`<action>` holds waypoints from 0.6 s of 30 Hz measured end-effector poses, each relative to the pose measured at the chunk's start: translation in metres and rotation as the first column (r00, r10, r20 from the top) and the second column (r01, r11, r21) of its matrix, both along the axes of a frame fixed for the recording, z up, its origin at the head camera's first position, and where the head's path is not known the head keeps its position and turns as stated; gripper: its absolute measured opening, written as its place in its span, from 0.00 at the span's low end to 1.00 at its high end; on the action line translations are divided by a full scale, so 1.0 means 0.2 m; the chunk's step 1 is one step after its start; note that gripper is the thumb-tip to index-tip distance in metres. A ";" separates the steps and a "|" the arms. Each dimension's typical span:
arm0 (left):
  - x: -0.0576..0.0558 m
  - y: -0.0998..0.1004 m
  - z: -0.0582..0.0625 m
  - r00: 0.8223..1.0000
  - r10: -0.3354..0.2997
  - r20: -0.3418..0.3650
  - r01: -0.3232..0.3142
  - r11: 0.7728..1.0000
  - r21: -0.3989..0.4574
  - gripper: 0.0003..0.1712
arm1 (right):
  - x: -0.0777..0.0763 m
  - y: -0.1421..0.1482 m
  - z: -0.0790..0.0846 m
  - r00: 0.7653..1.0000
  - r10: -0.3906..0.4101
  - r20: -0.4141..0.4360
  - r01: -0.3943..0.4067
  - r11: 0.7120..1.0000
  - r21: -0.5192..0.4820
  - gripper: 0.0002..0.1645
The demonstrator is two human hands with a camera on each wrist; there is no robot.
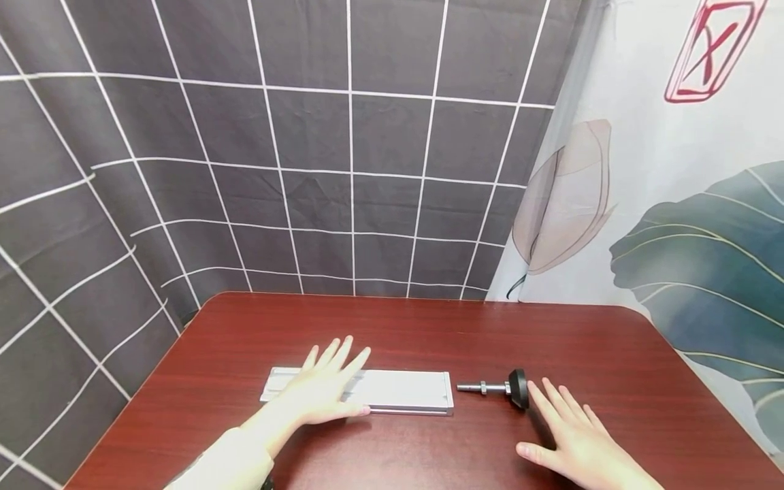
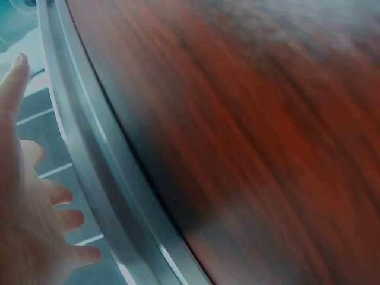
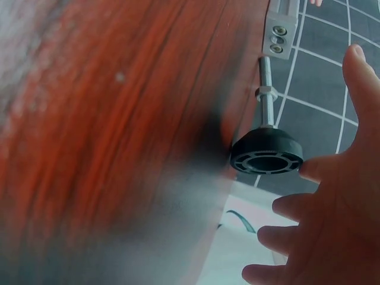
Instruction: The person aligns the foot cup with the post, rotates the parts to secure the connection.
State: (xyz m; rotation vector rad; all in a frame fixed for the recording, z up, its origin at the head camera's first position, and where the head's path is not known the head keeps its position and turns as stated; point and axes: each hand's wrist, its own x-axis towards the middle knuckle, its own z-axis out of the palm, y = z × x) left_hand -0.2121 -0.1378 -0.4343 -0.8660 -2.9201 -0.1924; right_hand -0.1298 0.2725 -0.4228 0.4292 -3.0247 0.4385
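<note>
A silver-white aluminium profile (image 1: 404, 391) lies lengthwise on the table; its end face (image 3: 278, 40) in the right wrist view has several holes. Over its left part spreads my left hand (image 1: 320, 393), fingers apart; whether it touches the metal I cannot tell. Just right of the profile lies a levelling foot (image 1: 518, 389) on its side, its threaded stud pointing left toward the profile and its black round base to the right. My right hand (image 1: 576, 435) is beside that base, fingers spread, holding nothing. The right wrist view shows the stud's hex nut (image 3: 266, 93).
The reddish-brown wooden table (image 1: 392, 333) has rounded far corners. Behind it hangs a dark grey curtain (image 1: 392, 136) with a white grid. A white curtain with leaf prints (image 1: 704, 265) hangs at the right.
</note>
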 end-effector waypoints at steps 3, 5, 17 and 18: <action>-0.01 0.02 -0.02 1.000 -0.014 0.010 0.014 1.000 -0.011 0.53 | 0.00 0.00 0.00 1.000 0.005 -0.001 -0.005 1.000 -0.007 0.52; -0.02 0.03 -0.03 1.000 -0.021 0.018 0.021 1.000 -0.018 0.54 | 0.00 0.00 0.00 1.000 0.007 0.000 -0.007 1.000 -0.012 0.52; -0.06 0.07 -0.08 0.991 -0.046 0.123 0.050 0.998 -0.028 0.56 | -0.01 0.02 0.02 1.000 0.009 0.011 -0.008 1.000 -0.030 0.51; -0.06 0.07 -0.08 0.989 -0.050 0.136 0.054 0.998 -0.025 0.56 | -0.01 0.02 0.02 1.000 0.009 0.007 -0.008 0.999 -0.035 0.51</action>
